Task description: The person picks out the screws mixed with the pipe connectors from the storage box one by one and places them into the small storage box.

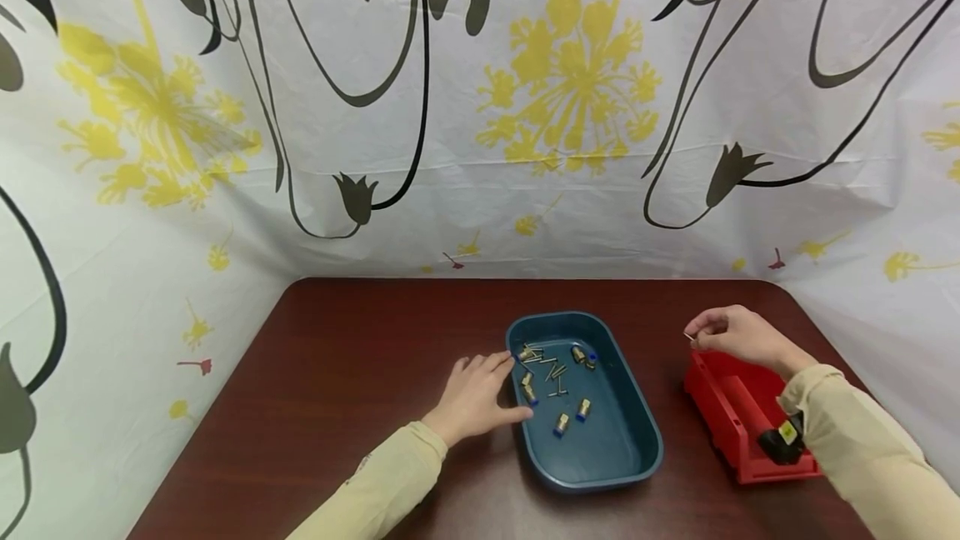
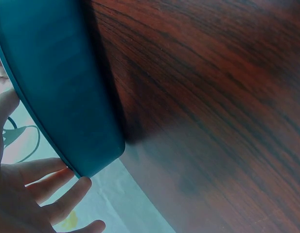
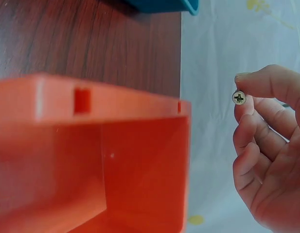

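My right hand [image 1: 742, 336] is above the far end of a red bin [image 1: 712, 419]. Its thumb and fingertips pinch a screw [image 3: 239, 97], whose cross-slotted head faces the camera in the right wrist view. My left hand [image 1: 474, 398] touches the left rim of a blue tray [image 1: 585, 467], fingers spread and nearly straight. Seen from the left wrist, the thumb [image 2: 6, 104] and fingertips lie along that rim. Several loose screws [image 1: 557, 372] and several brass fittings with blue ends [image 1: 583, 410] lie in the tray.
Inside the red bin lies an object with a black end [image 1: 780, 442] and a yellow label, partly hidden by the right sleeve [image 1: 855, 432]. Both containers stand on a dark wooden table [image 1: 360, 373]. A flower-printed white cloth [image 1: 450, 123] hangs behind and at the sides.
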A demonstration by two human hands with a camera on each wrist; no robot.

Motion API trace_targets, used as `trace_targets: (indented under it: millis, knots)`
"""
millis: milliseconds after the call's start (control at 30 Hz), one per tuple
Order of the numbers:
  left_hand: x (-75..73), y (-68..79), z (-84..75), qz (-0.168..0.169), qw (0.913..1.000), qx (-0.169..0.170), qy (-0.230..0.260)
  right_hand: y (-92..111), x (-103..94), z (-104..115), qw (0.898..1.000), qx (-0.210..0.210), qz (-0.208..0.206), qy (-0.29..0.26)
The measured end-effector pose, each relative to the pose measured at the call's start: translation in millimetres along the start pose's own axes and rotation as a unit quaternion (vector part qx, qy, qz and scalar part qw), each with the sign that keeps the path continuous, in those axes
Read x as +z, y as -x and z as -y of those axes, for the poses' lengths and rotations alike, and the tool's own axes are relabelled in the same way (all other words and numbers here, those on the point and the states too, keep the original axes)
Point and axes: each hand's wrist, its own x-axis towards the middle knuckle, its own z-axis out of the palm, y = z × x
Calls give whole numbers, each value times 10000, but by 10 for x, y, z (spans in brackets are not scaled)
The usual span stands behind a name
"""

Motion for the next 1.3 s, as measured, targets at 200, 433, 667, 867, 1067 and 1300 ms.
trace_targets:
  millis: [200,433,667,867,1067,1300]
  knots:
    - [-12,0,-3,-17,10000,-9,-21,100,-39,-110,9997,79,-68,231]
    - [-2,1,-7,1,10000,-22,-11,195,-21,-240,9997,212,-27,92]
    - [6,4,-3,-2,10000,-27,-29,271,24,-309,9995,320,3,-1]
    - [4,14,-8,31,10000,-37,3,312,98,-369,9994,351,60,25]
    - [15,18,-6,53,10000,-70,14,335,185,-391,9988,433,10,245]
    - [20,18,-3,77,9999,-57,49,354,274,-438,9993,314,113,138]
